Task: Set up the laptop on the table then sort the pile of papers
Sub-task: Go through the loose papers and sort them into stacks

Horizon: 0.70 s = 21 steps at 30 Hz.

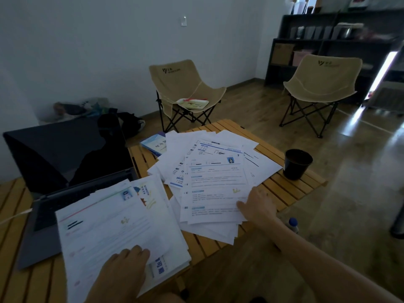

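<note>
An open grey laptop (65, 162) with a dark screen stands on the left of the slatted wooden table (282, 189). A stacked set of papers (113, 224) lies over the laptop's right corner, and my left hand (126, 261) rests on its near end, fingers flat. A loose, fanned pile of printed sheets (209, 171) covers the table's middle. My right hand (258, 204) lies on the right edge of the top sheet there, thumb on the paper; its fingers are hidden behind the hand.
A black cup (297, 164) stands at the table's right end. A blue booklet (155, 145) pokes out behind the pile. A bottle (293, 224) sits below the table edge. Two beige folding chairs (185, 92) (321, 86) stand beyond, dark shelving at the back right.
</note>
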Available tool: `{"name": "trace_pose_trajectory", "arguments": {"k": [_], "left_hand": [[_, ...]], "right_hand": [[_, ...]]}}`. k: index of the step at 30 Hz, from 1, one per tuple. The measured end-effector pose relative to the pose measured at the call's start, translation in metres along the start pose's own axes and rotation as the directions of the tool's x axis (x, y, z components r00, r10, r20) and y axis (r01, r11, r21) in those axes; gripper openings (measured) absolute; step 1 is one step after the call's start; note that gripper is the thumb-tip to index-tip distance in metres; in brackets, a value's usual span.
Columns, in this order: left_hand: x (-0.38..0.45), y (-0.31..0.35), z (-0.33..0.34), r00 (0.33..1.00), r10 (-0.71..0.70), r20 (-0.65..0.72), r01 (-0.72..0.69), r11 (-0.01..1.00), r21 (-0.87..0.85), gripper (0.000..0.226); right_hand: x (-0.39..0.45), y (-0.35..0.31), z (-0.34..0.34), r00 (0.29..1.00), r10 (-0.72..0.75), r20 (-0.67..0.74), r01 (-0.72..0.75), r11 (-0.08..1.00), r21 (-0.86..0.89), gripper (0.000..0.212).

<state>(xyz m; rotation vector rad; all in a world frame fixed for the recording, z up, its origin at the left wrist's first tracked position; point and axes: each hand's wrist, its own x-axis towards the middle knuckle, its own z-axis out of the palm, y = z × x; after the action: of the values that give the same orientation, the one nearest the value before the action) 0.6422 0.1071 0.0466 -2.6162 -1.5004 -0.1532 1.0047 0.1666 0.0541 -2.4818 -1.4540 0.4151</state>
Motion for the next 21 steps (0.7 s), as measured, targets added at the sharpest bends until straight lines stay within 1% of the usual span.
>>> {"name": "trace_pose_trajectory", "arguments": {"k": [1,2,3,5,7,8,9,10,11,12,13,14,15,17,19,21], "left_hand": [[-0.002,0.004,0.000,0.998,0.031,-0.045,-0.031,1.000,-0.001,0.023],[-0.004,0.007,0.002,0.992,0.078,-0.102,-0.079,0.997,-0.006,0.015],[-0.005,0.011,0.005,0.987,0.109,-0.118,-0.113,0.993,-0.022,0.020],[-0.011,0.013,0.009,0.991,0.105,-0.083,-0.105,0.994,0.000,0.024],[-0.008,0.020,-0.009,0.992,0.127,-0.007,-0.127,0.992,-0.026,0.021],[-0.001,0.025,-0.023,0.994,0.105,0.015,-0.104,0.994,-0.042,0.013],[0.011,0.031,-0.035,0.997,0.049,0.065,-0.044,0.996,-0.071,0.013],[0.027,0.036,-0.041,0.992,-0.017,0.126,0.031,0.993,-0.114,0.020],[0.045,0.043,-0.047,0.984,-0.101,0.144,0.130,0.968,-0.214,0.024],[0.066,0.049,-0.045,0.976,-0.163,0.143,0.204,0.913,-0.353,0.023],[0.090,0.056,-0.042,0.969,-0.205,0.140,0.248,0.829,-0.501,0.021],[0.115,0.058,-0.036,0.957,-0.246,0.156,0.289,0.741,-0.606,0.018],[0.139,0.060,-0.029,0.933,-0.283,0.224,0.358,0.658,-0.663,0.018],[0.177,0.065,-0.016,0.865,-0.343,0.366,0.498,0.497,-0.711,0.024],[0.198,0.067,-0.004,0.819,-0.390,0.421,0.556,0.359,-0.750,0.031],[0.209,0.065,0.004,0.776,-0.421,0.470,0.596,0.247,-0.764,0.037]], "right_hand": [[0.004,0.004,0.004,1.000,0.008,0.008,-0.008,1.000,-0.011,0.059],[0.007,0.007,0.006,1.000,0.016,0.018,-0.016,1.000,-0.012,0.066],[0.011,0.008,0.007,0.999,0.022,0.027,-0.022,1.000,0.004,0.068],[0.016,0.009,0.005,0.997,0.023,0.069,-0.027,0.998,0.058,0.062],[0.019,0.008,0.001,0.995,0.002,0.104,-0.012,0.996,0.088,0.050],[0.020,0.008,0.000,0.994,0.002,0.113,-0.012,0.996,0.091,0.047],[0.021,0.007,-0.001,0.993,-0.001,0.115,-0.010,0.996,0.094,0.046],[0.022,0.008,0.000,0.993,0.002,0.120,-0.014,0.995,0.098,0.046],[0.023,0.007,0.000,0.992,0.005,0.128,-0.019,0.994,0.105,0.046],[0.023,0.007,-0.001,0.991,0.014,0.136,-0.029,0.993,0.113,0.044],[0.022,0.006,-0.001,0.990,0.021,0.137,-0.037,0.992,0.120,0.042],[0.021,0.006,0.000,0.991,0.032,0.131,-0.049,0.990,0.131,0.041],[0.020,0.007,0.002,0.991,0.048,0.126,-0.066,0.988,0.142,0.041],[0.018,0.007,0.006,0.988,0.090,0.124,-0.110,0.981,0.162,0.044],[0.016,0.008,0.009,0.985,0.125,0.115,-0.144,0.974,0.174,0.052],[0.016,0.010,0.011,0.983,0.152,0.105,-0.170,0.967,0.189,0.057]]}}
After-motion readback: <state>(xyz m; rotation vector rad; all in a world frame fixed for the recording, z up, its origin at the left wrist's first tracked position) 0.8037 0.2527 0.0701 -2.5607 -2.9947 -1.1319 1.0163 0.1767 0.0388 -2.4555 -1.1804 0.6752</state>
